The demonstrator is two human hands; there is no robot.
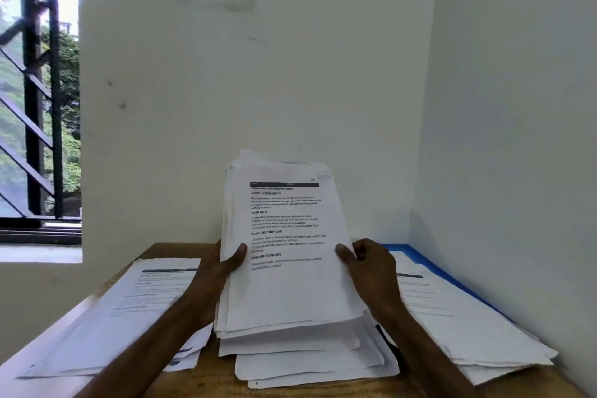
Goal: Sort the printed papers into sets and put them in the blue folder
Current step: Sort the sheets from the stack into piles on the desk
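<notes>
Holding a paper stack (284, 249) upright, left hand (219, 268) & right hand (371, 268) clamped on its edges — mid-sort; next, probably deal top sheet onto a side pile (129, 310).

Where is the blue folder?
The blue folder lies at the table's right back corner against the wall, mostly covered by the right pile of papers.

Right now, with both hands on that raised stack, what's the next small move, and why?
Probably read the top sheet's heading and lay that sheet on the matching pile. Both the left hand and the right hand grip the held stack upright, while the left pile and the right pile on the blue folder lie ready.
</notes>
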